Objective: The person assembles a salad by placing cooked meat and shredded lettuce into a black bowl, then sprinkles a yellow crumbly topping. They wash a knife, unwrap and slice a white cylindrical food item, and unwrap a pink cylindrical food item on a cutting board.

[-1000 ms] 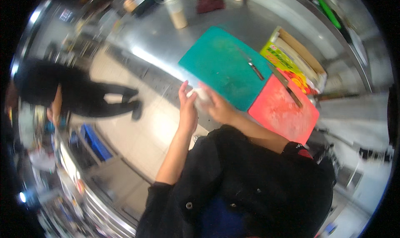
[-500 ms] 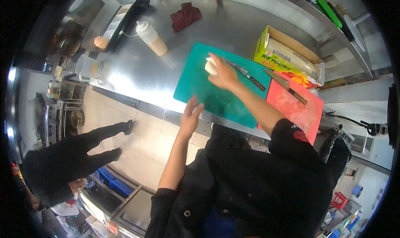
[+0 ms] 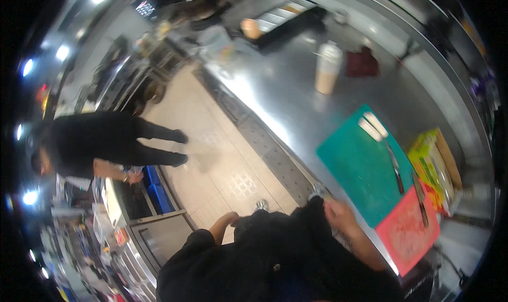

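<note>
Neither hand grips a tool: the right hand lies loosely open against the person's black garment at the near counter edge, while the left hand is curled beside the waist, apparently empty. Right of them lie two cutting boards, one teal and one red, each bearing one knife. Two pale pieces rest on the teal board's far corner

Across my steel counter stands a capped sauce bottle beside a dark red cloth; a yellow-green carton sits right, a person in black left
</note>
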The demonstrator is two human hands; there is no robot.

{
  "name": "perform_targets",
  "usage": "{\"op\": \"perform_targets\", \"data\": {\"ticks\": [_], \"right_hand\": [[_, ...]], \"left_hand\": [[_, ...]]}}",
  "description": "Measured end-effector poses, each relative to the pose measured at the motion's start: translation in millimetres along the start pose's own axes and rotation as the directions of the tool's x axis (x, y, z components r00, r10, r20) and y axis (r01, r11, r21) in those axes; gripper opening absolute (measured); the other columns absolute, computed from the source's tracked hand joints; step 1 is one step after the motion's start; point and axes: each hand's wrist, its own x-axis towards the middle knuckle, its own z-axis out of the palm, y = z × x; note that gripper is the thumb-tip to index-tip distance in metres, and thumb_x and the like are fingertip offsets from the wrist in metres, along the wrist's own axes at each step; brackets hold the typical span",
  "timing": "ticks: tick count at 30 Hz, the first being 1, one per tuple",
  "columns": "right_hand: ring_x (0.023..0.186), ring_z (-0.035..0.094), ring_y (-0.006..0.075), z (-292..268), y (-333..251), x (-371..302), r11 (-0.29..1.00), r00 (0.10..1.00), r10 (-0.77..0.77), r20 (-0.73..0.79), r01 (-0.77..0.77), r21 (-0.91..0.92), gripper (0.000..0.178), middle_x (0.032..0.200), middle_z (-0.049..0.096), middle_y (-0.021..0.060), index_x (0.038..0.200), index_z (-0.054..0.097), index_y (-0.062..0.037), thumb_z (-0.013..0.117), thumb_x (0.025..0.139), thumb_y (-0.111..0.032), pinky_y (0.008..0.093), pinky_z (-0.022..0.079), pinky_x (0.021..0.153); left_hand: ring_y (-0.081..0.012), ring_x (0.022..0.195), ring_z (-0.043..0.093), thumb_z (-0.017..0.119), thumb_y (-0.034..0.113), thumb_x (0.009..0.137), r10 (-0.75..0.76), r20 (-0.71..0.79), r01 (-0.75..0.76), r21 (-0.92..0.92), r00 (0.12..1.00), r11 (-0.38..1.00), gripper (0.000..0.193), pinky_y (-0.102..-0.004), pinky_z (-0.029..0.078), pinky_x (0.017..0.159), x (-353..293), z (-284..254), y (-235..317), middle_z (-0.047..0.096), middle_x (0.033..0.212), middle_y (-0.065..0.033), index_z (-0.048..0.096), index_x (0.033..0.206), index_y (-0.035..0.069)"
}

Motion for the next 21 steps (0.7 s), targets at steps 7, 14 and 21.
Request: {"op": "perform_targets", "data": {"ticks": [7,14,21], "right_hand": [[0.142,0.043,0.0468,137,38,-40,0.773,0.898,0.408,-0.163,-0.435,-0.462,0.072,0.165,0.03,0.0253,0.152,0.05,-0.0061,0.076,0.086,-0.017,0.0469,0.047,0.111],[0.146,0.044,0.0335,140,56,46,0.359,0.504,0.858,-0.101,-0.727,-0.586,0.065,0.168,0.027,0.0214,0.151,0.051,-0.0043,0.071,0.091,-0.019,0.0402,0.049,0.111],[0.119,0.066,0.0357,218,17,-27,0.528,0.617,0.737,-0.276,-0.781,-0.333,0.034,0.142,0.059,0.022,0.123,0.067,-0.0002,0.056,0.098,-0.021,0.046,0.055,0.1]], "left_hand": [[-0.034,0.117,0.066,0.054,0.055,0.103,0.21,0.116,0.0,-0.877,0.971,0.481,0.06,-0.0527,0.054,0.095,-19,48,-99,0.07,0.131,-0.0155,0.065,0.137,0.007],[-0.031,0.109,0.067,0.055,0.053,0.103,0.167,0.129,0.023,-0.851,0.977,0.525,0.057,-0.0478,0.054,0.087,-45,84,-174,0.071,0.125,-0.015,0.064,0.137,0.007],[-0.0281,0.101,0.069,0.057,0.051,0.103,0.003,-0.042,-0.032,-0.711,0.999,0.702,0.055,-0.0428,0.054,0.078,-41,66,-206,0.072,0.118,-0.0144,0.063,0.136,0.007]]}}
